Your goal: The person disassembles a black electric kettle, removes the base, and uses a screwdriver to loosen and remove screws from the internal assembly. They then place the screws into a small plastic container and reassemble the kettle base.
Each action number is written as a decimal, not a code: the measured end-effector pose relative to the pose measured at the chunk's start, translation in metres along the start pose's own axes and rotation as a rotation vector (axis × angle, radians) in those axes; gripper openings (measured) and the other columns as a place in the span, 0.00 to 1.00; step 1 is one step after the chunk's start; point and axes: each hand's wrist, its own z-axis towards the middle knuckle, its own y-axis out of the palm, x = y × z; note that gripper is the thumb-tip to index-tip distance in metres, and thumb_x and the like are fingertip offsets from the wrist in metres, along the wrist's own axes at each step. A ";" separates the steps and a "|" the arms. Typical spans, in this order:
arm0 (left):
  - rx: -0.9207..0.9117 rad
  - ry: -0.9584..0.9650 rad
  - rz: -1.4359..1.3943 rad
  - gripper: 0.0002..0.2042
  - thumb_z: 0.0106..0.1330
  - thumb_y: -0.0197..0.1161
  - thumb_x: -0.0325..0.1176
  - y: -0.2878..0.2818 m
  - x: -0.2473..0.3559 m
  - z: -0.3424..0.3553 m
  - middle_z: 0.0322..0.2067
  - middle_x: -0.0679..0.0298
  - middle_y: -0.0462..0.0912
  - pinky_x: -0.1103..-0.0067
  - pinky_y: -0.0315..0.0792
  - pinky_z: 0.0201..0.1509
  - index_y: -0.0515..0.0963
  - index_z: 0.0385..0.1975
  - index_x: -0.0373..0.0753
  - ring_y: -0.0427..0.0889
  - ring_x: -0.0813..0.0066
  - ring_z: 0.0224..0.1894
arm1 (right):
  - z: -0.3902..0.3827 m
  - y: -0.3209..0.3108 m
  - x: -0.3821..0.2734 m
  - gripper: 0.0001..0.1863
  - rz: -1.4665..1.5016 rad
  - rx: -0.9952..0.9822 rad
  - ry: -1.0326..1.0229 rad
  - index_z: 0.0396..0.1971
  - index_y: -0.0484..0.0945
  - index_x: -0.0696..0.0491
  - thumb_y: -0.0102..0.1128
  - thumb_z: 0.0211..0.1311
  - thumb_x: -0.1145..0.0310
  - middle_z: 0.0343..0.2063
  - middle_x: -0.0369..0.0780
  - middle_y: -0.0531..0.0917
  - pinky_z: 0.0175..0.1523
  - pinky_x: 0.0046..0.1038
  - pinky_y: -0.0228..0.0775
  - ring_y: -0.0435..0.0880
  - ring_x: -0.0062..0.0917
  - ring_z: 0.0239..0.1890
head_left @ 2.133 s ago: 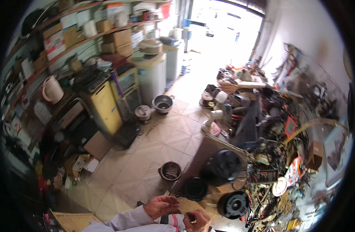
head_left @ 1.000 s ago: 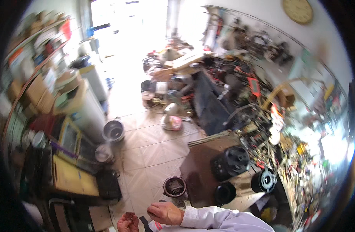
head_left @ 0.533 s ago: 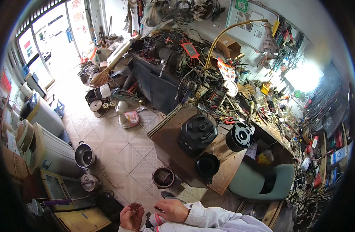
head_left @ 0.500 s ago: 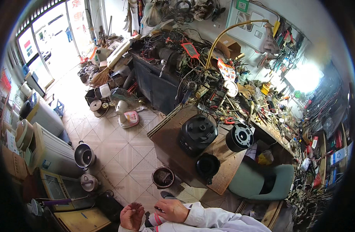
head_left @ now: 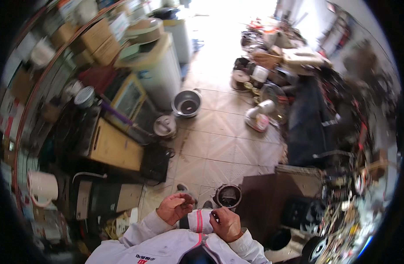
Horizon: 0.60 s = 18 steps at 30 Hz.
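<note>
My left hand (head_left: 174,207) is raised at the lower middle with the palm turned inward, fingers loosely bent and apart, holding nothing that shows. My right hand (head_left: 226,225) is curled at the right of it, thumb and fingers drawn together; whatever they may hold is too small and dark to make out. Between the hands is white sleeve-like cloth (head_left: 197,220) with pink and dark bands, above the front of my white jacket (head_left: 149,251). A dark round bucket (head_left: 228,196) stands on the floor just beyond my hands.
A tiled floor (head_left: 228,154) leads to a bright doorway. At left are shelves, a yellow cabinet (head_left: 114,145), tall pale appliances (head_left: 158,70), a steel pot (head_left: 186,103) and a lidded cooker (head_left: 165,126). At right are a brown worktop (head_left: 259,198), black appliances (head_left: 298,211) and heaped clutter.
The view has swung back from the cluttered right-hand bench toward the doorway and left shelves. My hands are higher, and my right hand has shifted right, away from my left.
</note>
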 end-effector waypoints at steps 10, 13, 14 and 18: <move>0.113 0.334 -0.382 0.09 0.72 0.55 0.28 -0.077 0.112 0.021 0.36 0.57 0.81 0.72 0.74 0.37 0.79 0.46 0.35 0.76 0.68 0.31 | 0.181 0.072 -0.037 0.08 -0.149 -0.465 -0.230 0.34 0.80 0.53 0.68 0.60 0.66 0.29 0.44 0.82 0.34 0.42 0.78 0.85 0.44 0.30; 0.141 0.410 -0.383 0.09 0.72 0.55 0.28 -0.087 0.159 0.013 0.35 0.58 0.79 0.71 0.74 0.38 0.79 0.45 0.35 0.77 0.67 0.31 | 0.236 0.097 -0.054 0.07 -0.160 -0.514 -0.292 0.33 0.81 0.52 0.66 0.62 0.65 0.30 0.44 0.83 0.34 0.43 0.78 0.85 0.45 0.30; 0.139 0.461 -0.402 0.08 0.73 0.54 0.27 -0.090 0.175 0.011 0.34 0.58 0.81 0.75 0.74 0.35 0.77 0.45 0.34 0.77 0.69 0.29 | 0.255 0.107 -0.058 0.08 -0.191 -0.542 -0.323 0.34 0.81 0.52 0.66 0.63 0.64 0.30 0.44 0.84 0.34 0.43 0.78 0.85 0.45 0.30; 0.218 0.655 -0.513 0.09 0.73 0.54 0.27 -0.105 0.221 -0.001 0.32 0.57 0.80 0.73 0.73 0.35 0.78 0.46 0.33 0.77 0.68 0.31 | 0.343 0.141 -0.076 0.10 -0.233 -0.685 -0.387 0.35 0.81 0.52 0.64 0.64 0.61 0.32 0.45 0.85 0.38 0.45 0.79 0.86 0.46 0.34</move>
